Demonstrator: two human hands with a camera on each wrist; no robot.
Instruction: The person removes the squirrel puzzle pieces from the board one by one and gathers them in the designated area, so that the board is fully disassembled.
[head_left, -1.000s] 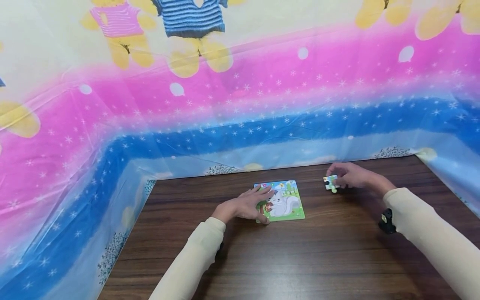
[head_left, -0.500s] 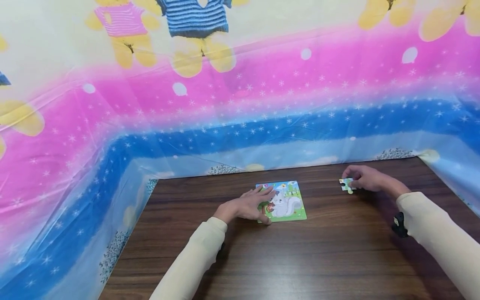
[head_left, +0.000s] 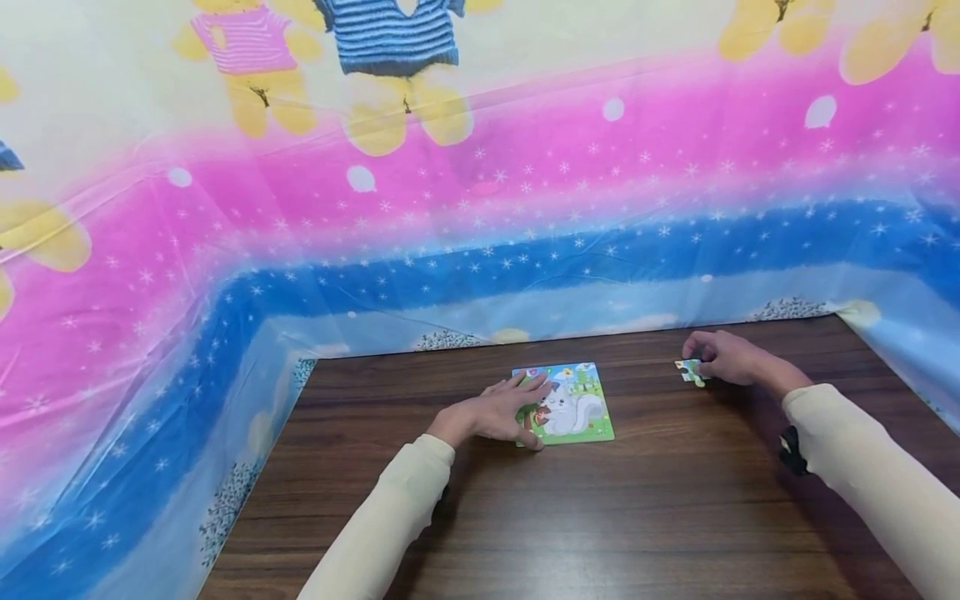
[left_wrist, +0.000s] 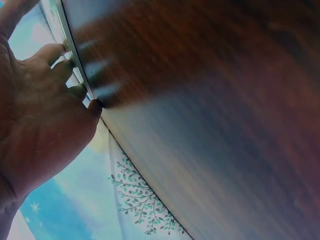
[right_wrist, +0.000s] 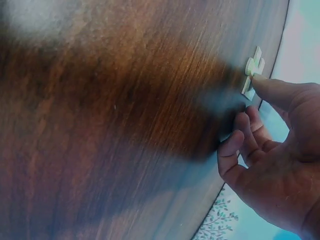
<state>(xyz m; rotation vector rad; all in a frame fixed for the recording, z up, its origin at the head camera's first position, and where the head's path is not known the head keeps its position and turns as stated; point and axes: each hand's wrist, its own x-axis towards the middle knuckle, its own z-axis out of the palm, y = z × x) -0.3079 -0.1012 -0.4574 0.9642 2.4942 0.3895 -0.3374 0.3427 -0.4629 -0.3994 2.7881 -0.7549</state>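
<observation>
A square jigsaw puzzle [head_left: 576,413] with a white squirrel picture and green border lies flat on the table. Over its left side my left hand [head_left: 493,408] rests with fingers spread, covering part of the picture. In the left wrist view, the fingertips of that hand [left_wrist: 42,112] meet the puzzle's thin edge. Farther right, my right hand [head_left: 729,358] holds a loose jigsaw piece [head_left: 687,372], coloured green, white and yellow, at or just above the tabletop. From the right wrist, my thumb presses the piece [right_wrist: 255,70]; the forefinger is hidden there, and the other fingers curl loosely below.
The dark wood-grain table [head_left: 585,517] stretches toward me from both hands. Behind it and along its sides hangs a printed cloth [head_left: 480,208] in pink, blue and cream. Its lower part meets the table's far edge, close behind the puzzle and the piece.
My right hand has moved right with the jigsaw piece, away from the puzzle, then slightly back left. The left hand stays on the puzzle. The head view has shifted a little.
</observation>
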